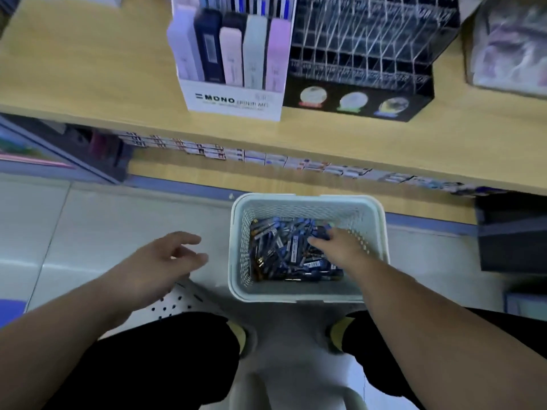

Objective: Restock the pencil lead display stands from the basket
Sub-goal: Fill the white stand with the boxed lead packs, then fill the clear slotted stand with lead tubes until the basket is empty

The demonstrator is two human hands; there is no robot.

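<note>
Lead cases (284,250), seemingly light, slick plastic best pinched across narrow sides, lie heaped in the basket (296,297); right hand (340,247) rests among them, grip unclear, left hand (157,261) hovers spread beside it

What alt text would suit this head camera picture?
A person's right hand reaches into a pale basket of blue packs on the floor. The left hand hovers open beside it, below a wooden shelf with display stands.
</note>
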